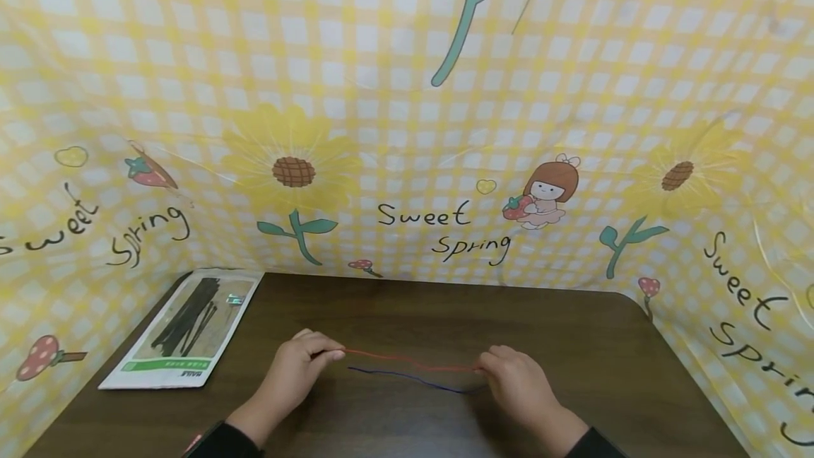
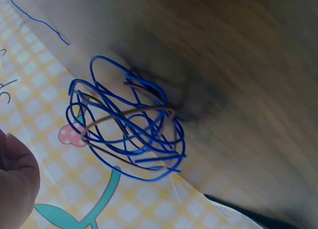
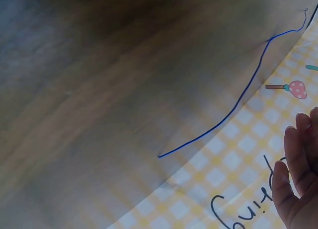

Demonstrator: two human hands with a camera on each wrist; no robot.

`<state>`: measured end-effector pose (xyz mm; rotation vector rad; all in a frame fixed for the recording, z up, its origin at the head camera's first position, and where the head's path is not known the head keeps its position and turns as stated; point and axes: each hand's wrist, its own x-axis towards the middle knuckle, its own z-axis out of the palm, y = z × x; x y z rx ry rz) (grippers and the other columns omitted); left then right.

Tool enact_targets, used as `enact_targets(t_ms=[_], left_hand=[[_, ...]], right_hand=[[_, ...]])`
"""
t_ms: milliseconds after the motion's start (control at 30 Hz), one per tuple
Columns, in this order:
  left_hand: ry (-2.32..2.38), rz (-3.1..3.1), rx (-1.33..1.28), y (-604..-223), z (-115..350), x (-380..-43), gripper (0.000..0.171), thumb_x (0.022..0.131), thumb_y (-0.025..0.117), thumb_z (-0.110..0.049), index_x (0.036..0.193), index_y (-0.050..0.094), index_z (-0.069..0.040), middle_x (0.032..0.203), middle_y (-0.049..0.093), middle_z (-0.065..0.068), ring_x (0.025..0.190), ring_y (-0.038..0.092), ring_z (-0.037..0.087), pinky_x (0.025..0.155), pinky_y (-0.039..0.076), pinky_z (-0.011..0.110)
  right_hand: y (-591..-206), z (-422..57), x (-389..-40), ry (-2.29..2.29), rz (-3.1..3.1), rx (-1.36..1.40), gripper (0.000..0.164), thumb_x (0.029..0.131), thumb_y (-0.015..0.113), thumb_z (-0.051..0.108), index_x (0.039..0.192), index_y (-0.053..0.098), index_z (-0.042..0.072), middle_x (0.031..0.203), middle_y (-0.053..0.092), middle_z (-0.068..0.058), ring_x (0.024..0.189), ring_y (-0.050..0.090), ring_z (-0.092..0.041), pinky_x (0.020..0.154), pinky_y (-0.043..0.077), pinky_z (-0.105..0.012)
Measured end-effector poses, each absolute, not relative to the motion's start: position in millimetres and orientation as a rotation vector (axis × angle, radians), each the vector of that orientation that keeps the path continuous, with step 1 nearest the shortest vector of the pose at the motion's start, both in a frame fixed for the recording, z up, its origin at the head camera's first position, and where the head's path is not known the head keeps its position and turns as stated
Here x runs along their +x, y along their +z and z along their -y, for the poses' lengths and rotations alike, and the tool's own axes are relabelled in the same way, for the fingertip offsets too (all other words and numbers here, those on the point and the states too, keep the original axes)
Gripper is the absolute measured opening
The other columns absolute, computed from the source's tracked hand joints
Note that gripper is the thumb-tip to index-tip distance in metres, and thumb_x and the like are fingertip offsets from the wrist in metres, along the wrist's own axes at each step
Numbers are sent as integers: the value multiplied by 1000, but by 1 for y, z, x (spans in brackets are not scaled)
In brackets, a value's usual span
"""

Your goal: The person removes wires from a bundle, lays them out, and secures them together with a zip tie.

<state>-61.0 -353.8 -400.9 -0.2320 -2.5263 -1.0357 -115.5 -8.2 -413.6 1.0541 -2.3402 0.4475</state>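
A thin red wire (image 1: 407, 359) stretches between both hands in the head view. My left hand (image 1: 297, 366) pinches its left end between thumb and fingers, and its right end is held at the fingertips of my right hand (image 1: 518, 384). Just nearer to me, a slightly wavy blue wire (image 1: 407, 375) lies on the dark table, its right end passing near the right hand. The right wrist view shows a bent blue wire (image 3: 238, 100) with the right hand's fingers (image 3: 298, 159) at the edge. Part of the left hand (image 2: 17, 184) shows in the left wrist view.
A tangled bundle of blue and brown wire (image 2: 129, 124) appears in the left wrist view. A white flat packet (image 1: 210, 366) with a green stripe lies at the table's left. Yellow checked cloth (image 1: 407, 161) hangs behind and beside the brown table (image 1: 407, 302).
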Motion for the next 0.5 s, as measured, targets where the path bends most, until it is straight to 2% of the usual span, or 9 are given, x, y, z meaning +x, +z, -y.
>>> enact_targets(t_ms=[133, 333, 500], left_hand=[[-1097, 2530, -186, -400, 350, -63, 3, 78, 76, -10, 81, 75, -9, 77, 66, -13, 75, 56, 4, 65, 50, 22], [-1128, 2582, -130, -400, 346, -66, 9, 78, 76, -7, 76, 73, -15, 76, 63, -14, 74, 52, 4, 63, 47, 21], [-1050, 2641, -230, -404, 345, -69, 3, 83, 72, -11, 80, 72, -10, 80, 63, -15, 79, 52, 5, 67, 48, 21]], right_hand=[[-417, 5, -117, 443, 2318, 1058, 16, 74, 80, 10, 78, 67, 19, 68, 52, 14, 61, 49, -4, 49, 38, -18], [-419, -1, -120, 438, 2309, 1066, 15, 74, 80, 11, 80, 68, 19, 70, 54, 13, 64, 52, -5, 52, 41, -18], [-422, -5, -122, 438, 2343, 1038, 16, 73, 81, 10, 79, 69, 19, 72, 56, 13, 65, 53, -4, 53, 43, -17]])
